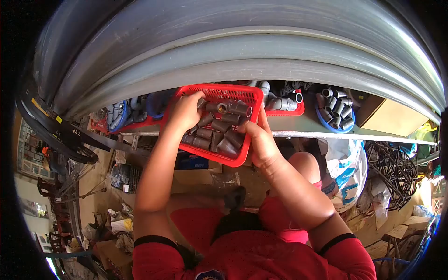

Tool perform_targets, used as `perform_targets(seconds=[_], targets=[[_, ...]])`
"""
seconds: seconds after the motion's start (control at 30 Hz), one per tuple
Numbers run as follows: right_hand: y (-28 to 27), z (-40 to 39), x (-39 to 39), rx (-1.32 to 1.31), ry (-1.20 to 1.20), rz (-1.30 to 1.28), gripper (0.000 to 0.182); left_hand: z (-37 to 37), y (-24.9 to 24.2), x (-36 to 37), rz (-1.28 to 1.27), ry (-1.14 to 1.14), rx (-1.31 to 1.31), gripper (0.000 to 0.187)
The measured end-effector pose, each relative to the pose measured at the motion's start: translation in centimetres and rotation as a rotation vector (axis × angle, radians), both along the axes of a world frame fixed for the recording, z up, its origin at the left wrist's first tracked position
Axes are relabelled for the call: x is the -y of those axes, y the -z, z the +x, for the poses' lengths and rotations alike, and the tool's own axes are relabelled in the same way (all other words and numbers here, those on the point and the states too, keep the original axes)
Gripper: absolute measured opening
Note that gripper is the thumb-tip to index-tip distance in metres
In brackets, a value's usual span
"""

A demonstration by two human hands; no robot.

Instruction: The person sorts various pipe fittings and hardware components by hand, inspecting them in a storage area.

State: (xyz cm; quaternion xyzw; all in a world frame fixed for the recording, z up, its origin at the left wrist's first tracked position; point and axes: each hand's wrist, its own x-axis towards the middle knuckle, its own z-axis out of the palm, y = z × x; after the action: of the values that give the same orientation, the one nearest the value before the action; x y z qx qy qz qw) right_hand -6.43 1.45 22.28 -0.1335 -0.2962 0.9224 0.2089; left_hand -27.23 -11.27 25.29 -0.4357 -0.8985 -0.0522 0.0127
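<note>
A red plastic basket (pixel 212 157) full of dark grey plastic pipe fittings (pixel 221 126) is in front of me, over the shelf's front edge. My right hand (pixel 260 142) grips its right side, thumb over the rim and fingers along the outer wall. Across the left rim reaches my left hand (pixel 185 112); its fingers are closed around a grey pipe fitting (pixel 201 103) at the upper left inside. Part of that fitting is hidden by the fingers. One fitting (pixel 221 108) among them shows a brassy ring in its opening.
Large grey pipes (pixel 242 46) run above the shelf (pixel 298 125). On it are a blue basket of fittings (pixel 337 128), another red basket (pixel 298 108), a cardboard box (pixel 392 117) and a blue basket at left (pixel 122 122). White sacks (pixel 345 163) stand below right.
</note>
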Motion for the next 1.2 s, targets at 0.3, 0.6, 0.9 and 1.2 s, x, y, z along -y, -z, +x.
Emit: perform_targets(seconds=[0.3,0.6,0.9,1.2], targets=[[-1.1,0.6,-2.0,-0.095,0.022,-0.061,0.077,-8.0,-4.0,5.6,0.659,-0.135,-0.111,0.033],[-1.4,0.7,-3.5,0.000,0.106,0.020,0.079,-19.7,4.2,6.8,0.316,-0.211,-0.281,0.054],[0.3,-0.2,-4.1,-0.007,0.046,0.047,0.085,-17.5,4.1,5.4,0.479,-0.340,0.094,0.056],[-0.2,-0.4,-3.8,-0.006,0.035,0.035,0.087,-18.9,4.5,5.8,0.446,-0.278,0.015,0.053]])
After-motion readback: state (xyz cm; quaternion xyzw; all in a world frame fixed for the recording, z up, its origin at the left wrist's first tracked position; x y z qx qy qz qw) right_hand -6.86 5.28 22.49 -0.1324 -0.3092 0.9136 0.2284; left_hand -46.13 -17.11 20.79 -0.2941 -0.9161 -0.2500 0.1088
